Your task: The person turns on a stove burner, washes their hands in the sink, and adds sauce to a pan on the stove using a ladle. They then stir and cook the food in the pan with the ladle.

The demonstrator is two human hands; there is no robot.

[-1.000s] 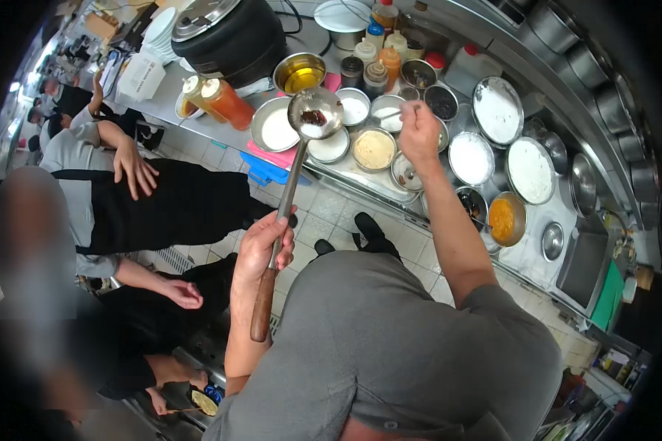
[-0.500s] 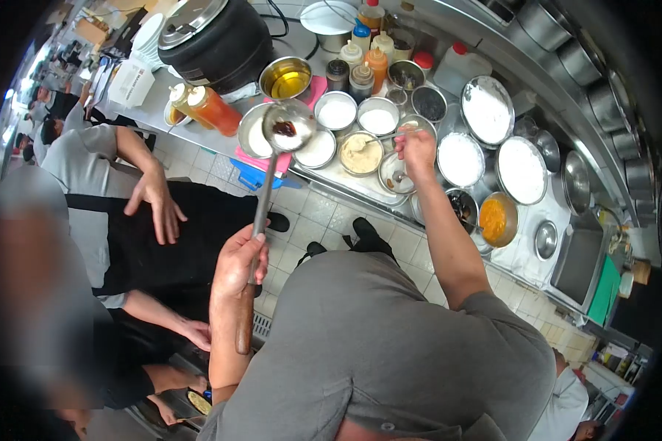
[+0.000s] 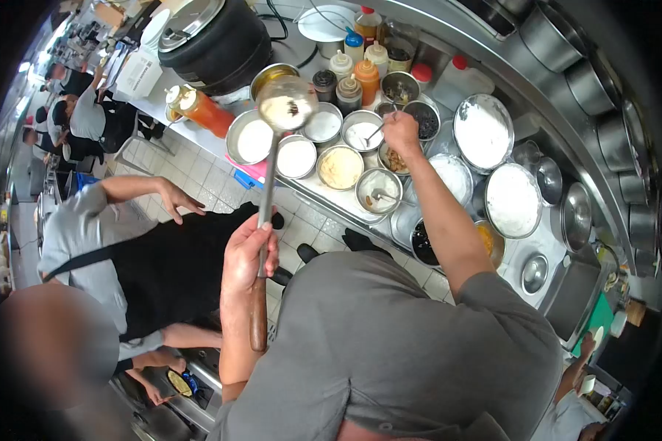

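My left hand (image 3: 248,253) is closed around the handle of a long metal ladle (image 3: 270,173). The ladle's bowl hangs above the metal bowls, with a dark patch and something pale inside. My right hand (image 3: 402,134) grips a small spoon (image 3: 374,136), whose tip is in a metal bowl of white powder (image 3: 357,125). Closer to me stand a bowl of pale yellow paste (image 3: 340,167) and a bowl of white stuff (image 3: 379,182) with another spoon in it. A bowl of brown bits (image 3: 392,159) sits just below my right hand.
Sauce bottles (image 3: 365,73) and a black soup warmer (image 3: 224,51) stand farther back. Large bowls of white powder (image 3: 513,200) fill the right side, near a sink (image 3: 570,298). A co-worker in a black apron (image 3: 176,264) stands close on my left.
The spoon in my right hand has gone from the yellow paste bowl to the white powder bowl. Pale stuff now shows beside the dark patch in the ladle. The co-worker has shifted.
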